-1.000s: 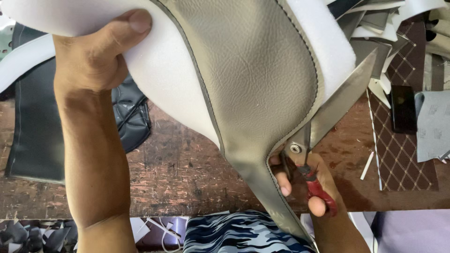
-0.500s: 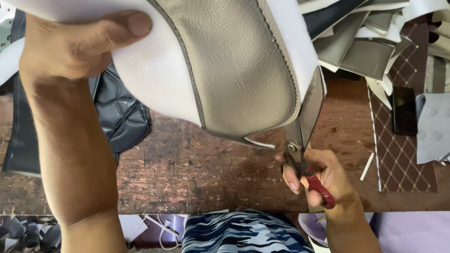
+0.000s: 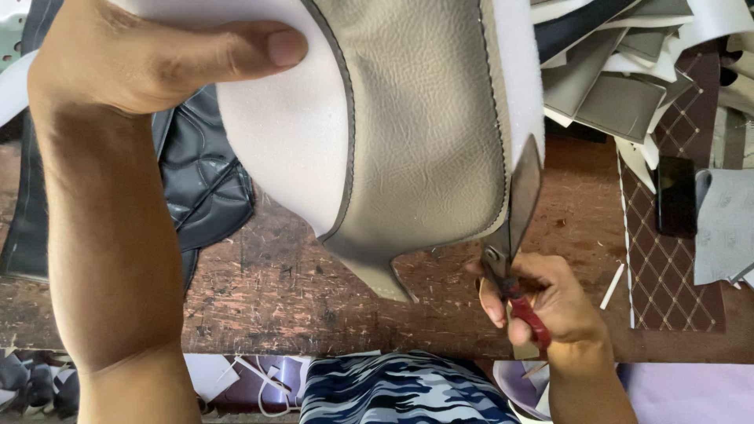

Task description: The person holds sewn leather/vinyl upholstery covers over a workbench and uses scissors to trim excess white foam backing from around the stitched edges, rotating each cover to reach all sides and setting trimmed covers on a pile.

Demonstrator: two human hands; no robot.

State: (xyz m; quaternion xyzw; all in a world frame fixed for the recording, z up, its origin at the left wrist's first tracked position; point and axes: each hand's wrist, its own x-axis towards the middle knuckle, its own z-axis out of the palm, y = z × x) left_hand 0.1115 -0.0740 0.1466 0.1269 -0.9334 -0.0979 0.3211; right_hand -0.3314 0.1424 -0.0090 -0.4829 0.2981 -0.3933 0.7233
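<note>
My left hand (image 3: 149, 59) grips the upper left of a large grey leather panel (image 3: 424, 133) backed with white foam (image 3: 283, 149), thumb pressed on the foam, holding it up over the bench. My right hand (image 3: 550, 306) holds red-handled scissors (image 3: 514, 235) at the panel's right edge. The blades point upward along the stitched seam, where a narrow strip of foam shows beside the grey leather. The panel's lower tip hangs just left of the scissors.
A worn brown wooden bench (image 3: 314, 290) lies underneath. Dark quilted leather (image 3: 200, 180) sits at the left, a heap of grey and white offcuts (image 3: 628, 86) at the back right, a brown quilted sheet (image 3: 667, 267) and a black phone (image 3: 675, 196) at the right.
The panel has turned and lifted, its pointed tip swinging up and left. The scissors have travelled up the right edge, and the loose grey strip beside them is gone.
</note>
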